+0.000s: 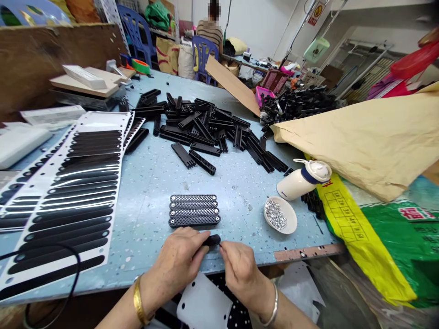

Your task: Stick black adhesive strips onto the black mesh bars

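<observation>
At the table's front edge my left hand (180, 252) is closed around a black strip (213, 240), whose rounded end sticks out to the right. My right hand (240, 262) is pinched at that end; what its fingertips hold is too small to make out. Just beyond, several black textured strips (195, 212) lie side by side, with small silver dots at their ends. A white bowl (290, 218) of small silver pieces (275, 214) stands to the right. Farther back is a loose pile of black strips (202, 125).
Sheets of black stickers (85, 183) cover the left of the blue table (144, 192). A white bottle (298, 182) lies tilted behind the bowl. Brown paper (363, 137) and a yellow-green bag (370, 246) are at the right. A person (210, 33) sits in the background.
</observation>
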Demonstrator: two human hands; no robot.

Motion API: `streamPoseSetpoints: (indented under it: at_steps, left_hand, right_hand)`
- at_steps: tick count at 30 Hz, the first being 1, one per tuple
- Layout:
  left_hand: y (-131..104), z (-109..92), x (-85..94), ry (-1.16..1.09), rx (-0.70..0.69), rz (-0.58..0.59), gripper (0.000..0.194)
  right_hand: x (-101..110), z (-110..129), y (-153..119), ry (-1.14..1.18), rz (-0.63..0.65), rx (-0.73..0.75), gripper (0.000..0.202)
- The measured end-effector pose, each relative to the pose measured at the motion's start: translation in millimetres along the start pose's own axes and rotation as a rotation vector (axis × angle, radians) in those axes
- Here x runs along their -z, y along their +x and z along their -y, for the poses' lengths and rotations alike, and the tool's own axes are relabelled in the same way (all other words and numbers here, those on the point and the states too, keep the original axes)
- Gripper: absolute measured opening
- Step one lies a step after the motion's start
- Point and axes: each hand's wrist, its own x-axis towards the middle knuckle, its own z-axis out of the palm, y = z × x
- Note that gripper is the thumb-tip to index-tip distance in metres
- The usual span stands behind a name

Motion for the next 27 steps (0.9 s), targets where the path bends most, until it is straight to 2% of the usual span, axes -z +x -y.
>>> streamPoseSetpoints:
  at_steps: [3,5,10,13,16,20,24,27]
  left_hand:
    - [0,1,-0.8,0.000,-0.004,-0.008,0.023]
    - [0,1,0.0,0.000,0.001,-0.004,0.022]
    - [2,-1,2.9,-0.001,0.014,0.032,0.020]
    - [3,-1,3.3,-0.008,0.033,0.062,0.019]
    - [3,-1,3.5,-0.010,0.042,0.082,0.020]
    - [4,-1,4.1,0.002,0.046,0.111,0.020]
    - [3,0,3.9,0.004,0.030,0.125,0.020]
    - [-2,1,7.3,-0.050,-0.006,0.059,0.039]
  right_hand:
    - [4,-1,-1,0.009,-0.039,0.031,0.025]
    - [10,-9,-3,0.001,-0.071,0.026,0.025]
    - [26,-48,-6,-0.293,-0.133,-0.084,0.033]
    - [34,-52,-3,-0.359,-0.189,-0.101,0.030]
    - [37,-32,8,-0.163,-0.191,-0.126,0.022]
    - [26,-3,27,0.318,-0.041,-0.327,0.025]
    - [7,-1,36,0.593,0.002,-0.588,0.015]
    - [1,-9,36,0.686,0.022,-0.662,0.015]
